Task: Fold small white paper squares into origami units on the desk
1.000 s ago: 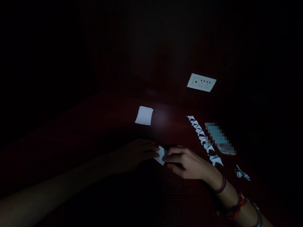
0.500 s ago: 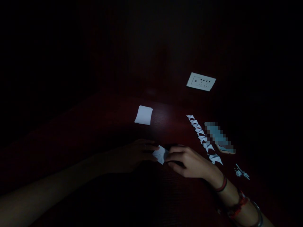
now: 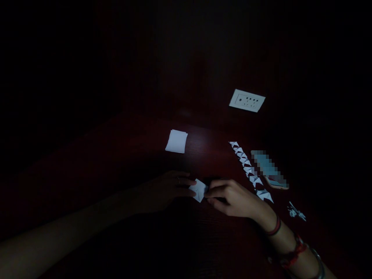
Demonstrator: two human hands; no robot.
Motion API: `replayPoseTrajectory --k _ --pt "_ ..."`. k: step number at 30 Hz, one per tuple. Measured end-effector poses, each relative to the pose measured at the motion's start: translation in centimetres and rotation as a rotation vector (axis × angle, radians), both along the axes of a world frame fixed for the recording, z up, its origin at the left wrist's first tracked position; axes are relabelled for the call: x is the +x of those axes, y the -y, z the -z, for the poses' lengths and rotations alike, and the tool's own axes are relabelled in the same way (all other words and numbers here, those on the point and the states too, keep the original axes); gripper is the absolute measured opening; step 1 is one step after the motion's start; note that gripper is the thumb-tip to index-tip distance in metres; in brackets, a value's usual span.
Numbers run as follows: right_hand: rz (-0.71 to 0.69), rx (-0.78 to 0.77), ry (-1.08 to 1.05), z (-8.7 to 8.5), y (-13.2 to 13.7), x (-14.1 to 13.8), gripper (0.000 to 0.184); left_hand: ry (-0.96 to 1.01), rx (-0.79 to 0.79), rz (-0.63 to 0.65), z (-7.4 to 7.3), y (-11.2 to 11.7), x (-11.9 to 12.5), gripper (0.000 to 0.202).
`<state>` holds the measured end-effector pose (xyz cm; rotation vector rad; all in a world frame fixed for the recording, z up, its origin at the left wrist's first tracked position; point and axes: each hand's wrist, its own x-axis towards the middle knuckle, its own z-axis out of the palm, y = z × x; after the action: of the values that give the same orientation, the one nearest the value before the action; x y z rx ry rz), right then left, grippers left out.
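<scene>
A small folded square of white paper (image 3: pixel 199 190) lies on the dark table, turned like a diamond, with crease lines on its face. My left hand (image 3: pixel 171 188) is in shadow and comes from the left, fingers stretched out, two fingertips resting on the paper's left side. At the right corner, my right hand (image 3: pixel 228 195) pinches the paper's edge between thumb and bent fingers. Behind the hands sits a stack of white paper squares (image 3: pixel 176 141). To the right, several folded white paper pieces (image 3: pixel 243 159) run in a slanting row.
Beside the row lies a phone (image 3: pixel 269 168) with a blurred-out screen. Nearer me on the right is a little heap of small pale bits (image 3: pixel 296 212). A white wall socket (image 3: pixel 247 100) is at the back. Most of the surroundings are dark.
The folded paper and my right fingertips have shifted very slightly to the right. My left hand stays almost where it was, and nothing else has moved.
</scene>
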<state>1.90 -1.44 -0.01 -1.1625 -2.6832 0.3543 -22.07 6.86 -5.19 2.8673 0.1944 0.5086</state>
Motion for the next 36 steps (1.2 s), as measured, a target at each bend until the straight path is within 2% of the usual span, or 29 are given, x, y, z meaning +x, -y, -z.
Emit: replayPoseTrajectory --k 6,11,16,21,26,31,36 --pt "0.093 0.104 -0.064 0.8 -0.8 0.7 0.024 -0.026 0.012 -0.008 -0.2 0.2 0.1 0.054" --pt "0.067 0.131 -0.066 1.1 -1.2 0.5 0.023 -0.063 0.001 -0.027 -0.8 0.6 0.2 0.055" --pt "0.035 0.16 -0.046 1.5 -1.7 0.3 0.019 -0.117 0.043 -0.026 -0.5 0.4 0.1 0.064" --pt "0.107 0.186 -0.056 1.8 -2.5 -0.4 0.018 -0.131 0.06 -0.014 -0.7 0.4 0.2 0.062" --pt "0.183 0.127 -0.119 1.9 -3.1 -1.0 0.014 -0.092 0.047 -0.079 -0.9 0.7 0.3 0.062" --pt "0.192 0.073 -0.171 2.1 -3.4 -0.9 0.012 -0.099 0.091 -0.037 -0.2 0.5 0.3 0.067" --pt "0.196 0.072 -0.192 2.3 -3.4 -0.9 0.012 -0.163 0.089 -0.033 -0.8 0.7 0.4 0.068"
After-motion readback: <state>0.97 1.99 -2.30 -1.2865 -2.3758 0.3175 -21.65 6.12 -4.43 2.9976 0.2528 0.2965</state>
